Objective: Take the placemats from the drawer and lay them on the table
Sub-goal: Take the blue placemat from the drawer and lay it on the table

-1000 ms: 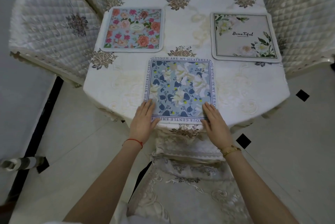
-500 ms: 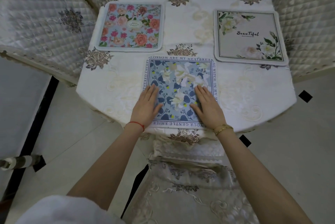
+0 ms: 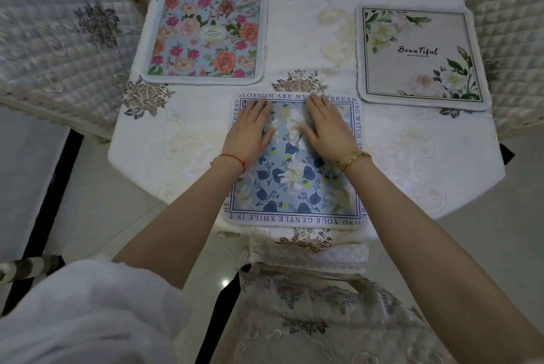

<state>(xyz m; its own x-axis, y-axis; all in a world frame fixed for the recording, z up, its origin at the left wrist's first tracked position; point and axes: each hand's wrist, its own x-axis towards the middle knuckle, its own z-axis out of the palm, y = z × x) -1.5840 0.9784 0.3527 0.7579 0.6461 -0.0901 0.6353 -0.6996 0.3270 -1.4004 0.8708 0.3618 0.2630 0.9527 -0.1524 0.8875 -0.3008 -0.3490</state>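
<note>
Three square placemats lie flat on the table (image 3: 176,146), which has a white embroidered cloth. A blue leaf-patterned placemat (image 3: 294,187) with a lettered border sits at the near edge. My left hand (image 3: 250,131) and my right hand (image 3: 326,125) rest palm down on its far half, fingers stretched out, holding nothing. A pink-rose placemat (image 3: 206,37) lies at the far left. A cream placemat (image 3: 418,54) with white flowers and the word "Beautiful" lies at the far right.
Quilted chair covers stand at the left (image 3: 59,40) and right (image 3: 506,40) of the table. A covered chair (image 3: 318,319) is tucked in below the near edge. The floor is pale tile with a black strip (image 3: 50,201) at the left.
Both hands have slid forward over the blue placemat, from its near edge to its far half. The placemat has stayed in place.
</note>
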